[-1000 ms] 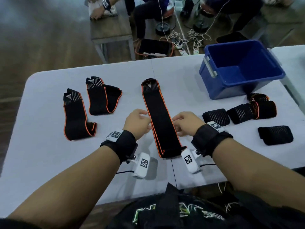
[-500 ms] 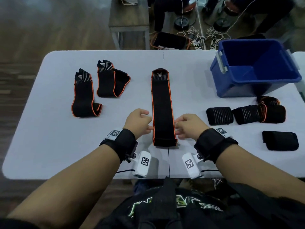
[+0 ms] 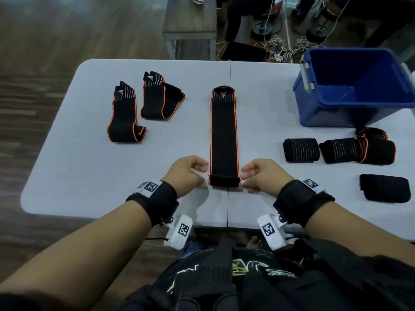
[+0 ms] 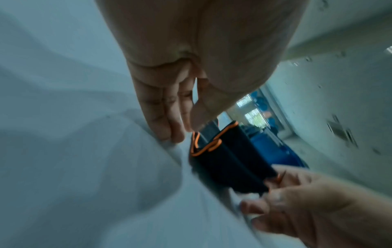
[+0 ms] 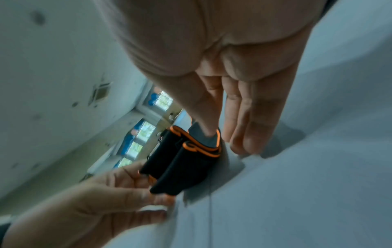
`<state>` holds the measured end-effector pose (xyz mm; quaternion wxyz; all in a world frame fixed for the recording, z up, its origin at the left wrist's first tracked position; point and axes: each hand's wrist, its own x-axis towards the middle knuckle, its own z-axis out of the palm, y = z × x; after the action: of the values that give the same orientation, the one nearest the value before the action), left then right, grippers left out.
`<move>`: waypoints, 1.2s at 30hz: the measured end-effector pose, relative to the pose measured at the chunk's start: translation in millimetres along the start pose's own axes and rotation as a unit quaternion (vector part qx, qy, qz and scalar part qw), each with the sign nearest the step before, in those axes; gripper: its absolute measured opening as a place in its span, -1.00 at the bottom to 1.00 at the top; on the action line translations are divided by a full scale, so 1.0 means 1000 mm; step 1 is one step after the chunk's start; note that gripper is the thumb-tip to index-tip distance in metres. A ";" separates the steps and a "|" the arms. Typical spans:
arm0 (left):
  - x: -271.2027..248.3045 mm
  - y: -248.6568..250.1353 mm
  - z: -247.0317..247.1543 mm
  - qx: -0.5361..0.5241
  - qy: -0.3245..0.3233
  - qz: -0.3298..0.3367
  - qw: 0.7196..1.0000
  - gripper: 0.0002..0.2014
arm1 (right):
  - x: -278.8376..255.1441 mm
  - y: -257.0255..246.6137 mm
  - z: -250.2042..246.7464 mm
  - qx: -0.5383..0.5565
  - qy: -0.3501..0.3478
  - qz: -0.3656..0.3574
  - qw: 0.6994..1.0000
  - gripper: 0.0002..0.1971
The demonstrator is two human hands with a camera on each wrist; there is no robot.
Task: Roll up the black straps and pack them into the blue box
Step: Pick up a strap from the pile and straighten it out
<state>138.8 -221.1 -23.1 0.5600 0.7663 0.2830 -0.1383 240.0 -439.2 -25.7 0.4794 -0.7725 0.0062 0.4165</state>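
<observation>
A long black strap with orange edging [image 3: 223, 131] lies flat down the middle of the white table [image 3: 89, 176]. Its near end [image 3: 224, 181] is turned over into a small first roll. My left hand [image 3: 202, 173] pinches the roll's left side, and my right hand [image 3: 243, 178] pinches its right side. In the left wrist view my left hand [image 4: 186, 132] meets the orange edge [image 4: 201, 147]. My right hand [image 5: 222, 141] has its thumb on the strap [image 5: 186, 167], fingers on the table beside it. The blue box [image 3: 318, 113] stands open at the far right.
Two unrolled straps [image 3: 124, 117] [image 3: 160, 99] lie folded at the far left. Several rolled straps [image 3: 301, 150] [image 3: 341, 149] [image 3: 384, 187] lie on the right, in front of the box. Beyond the table are a bench [image 3: 189, 25], cables and seated people.
The strap has gone from slanted to straight. Both hands slid back to its near end, which is now folded over into a small roll.
</observation>
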 end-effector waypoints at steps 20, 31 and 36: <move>0.000 0.004 0.025 0.250 0.057 0.015 0.967 -0.66 | 0.002 -0.001 0.028 -0.302 0.084 -0.010 0.949 -0.52; 0.003 0.004 0.022 0.300 0.041 0.118 0.946 -0.89 | -0.003 0.007 0.036 -0.395 0.136 -0.197 0.887 -0.85; 0.003 -0.006 0.024 0.398 0.011 0.213 0.892 -0.77 | -0.001 0.009 0.044 -0.519 0.101 -0.222 0.819 -0.81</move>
<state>139.8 -241.1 -37.3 0.2213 0.9684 0.0407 -0.1080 207.7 -411.6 -39.9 0.0833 -0.9252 -0.3338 0.1598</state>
